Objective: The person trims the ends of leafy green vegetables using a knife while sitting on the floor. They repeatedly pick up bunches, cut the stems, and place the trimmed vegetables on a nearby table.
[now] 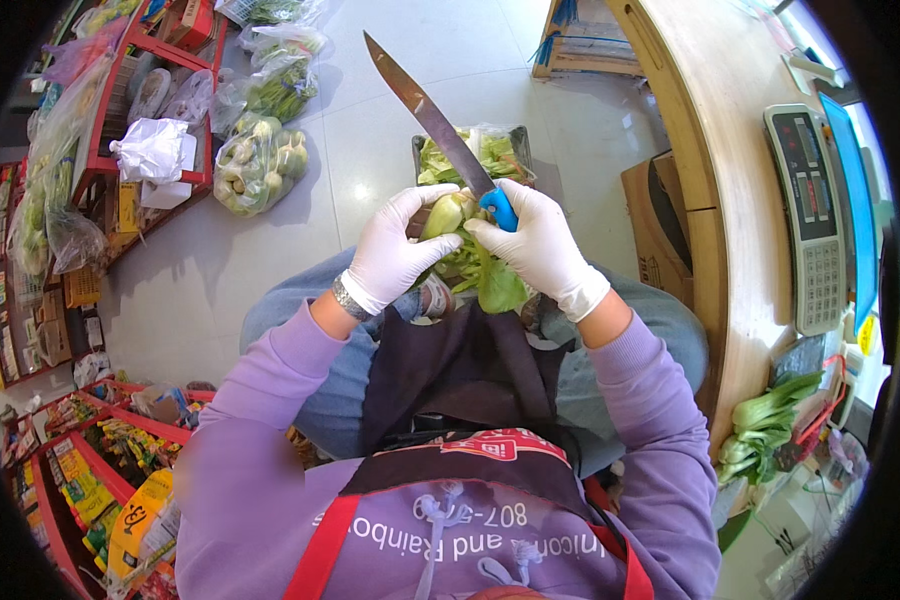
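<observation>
My left hand (396,244), in a white glove, holds a pale green bok choy head (444,216) between thumb and fingers. In my right hand (534,238), also gloved, is the blue handle of a long knife (450,135). Its stained blade points up and to the left, away from me. A loose green leaf (501,281) hangs below the right thumb; whether it is still joined to the head I cannot tell. Just beyond my hands stands a black crate (526,146) of leafy greens (436,161). More leaves (461,266) lie beneath my hands, partly hidden.
A wooden counter (750,247) on the right bears a digital scale (806,217) and bok choy heads (765,427). Below it leans a cardboard box (656,225). Bagged round vegetables (261,165) sit on the tiled floor (375,90) near red shelving (206,127). Packaged goods (82,480) fill racks at lower left.
</observation>
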### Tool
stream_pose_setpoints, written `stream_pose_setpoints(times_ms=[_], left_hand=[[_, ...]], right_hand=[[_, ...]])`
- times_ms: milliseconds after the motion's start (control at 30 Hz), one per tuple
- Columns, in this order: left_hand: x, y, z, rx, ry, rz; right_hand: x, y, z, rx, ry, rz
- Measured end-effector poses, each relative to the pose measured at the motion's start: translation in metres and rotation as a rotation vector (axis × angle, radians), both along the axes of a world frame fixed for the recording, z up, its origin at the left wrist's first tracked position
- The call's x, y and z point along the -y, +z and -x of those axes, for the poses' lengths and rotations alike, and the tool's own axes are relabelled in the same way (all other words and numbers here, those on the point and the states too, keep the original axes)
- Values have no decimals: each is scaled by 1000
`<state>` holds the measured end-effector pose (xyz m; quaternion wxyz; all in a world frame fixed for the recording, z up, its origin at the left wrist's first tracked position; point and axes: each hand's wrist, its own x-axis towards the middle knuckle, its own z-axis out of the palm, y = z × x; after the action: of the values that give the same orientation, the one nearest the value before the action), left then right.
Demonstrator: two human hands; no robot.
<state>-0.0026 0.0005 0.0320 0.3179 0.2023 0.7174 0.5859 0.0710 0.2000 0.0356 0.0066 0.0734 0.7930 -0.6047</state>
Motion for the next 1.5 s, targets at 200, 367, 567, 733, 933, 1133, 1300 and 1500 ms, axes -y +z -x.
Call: stream_pose_setpoints(times_ms=[200,367,567,733,933,1133,1300,1500], left_hand=[[-2,2,-3,-184,12,32],[0,7,-3,-302,-25,80],[3,8,1,-203,-62,83],[5,8,4,114,-72,-67],[16,11,24,492,24,-291],[21,11,29,617,37,-400],[18,11,24,422,57,-224],[15,10,19,242,-30,-13]], right_hand=[[3,-3,0,-43,-21,68],[-1,-5,0,-32,17,67],[-4,-3,3,-4,35,88],[-5,-2,0,-8,25,50],[-8,-16,3,48,-33,72],[-4,-19,3,105,-99,12],[0,1,-10,-107,-104,-340],[11,10,-34,-280,-4,-725]])
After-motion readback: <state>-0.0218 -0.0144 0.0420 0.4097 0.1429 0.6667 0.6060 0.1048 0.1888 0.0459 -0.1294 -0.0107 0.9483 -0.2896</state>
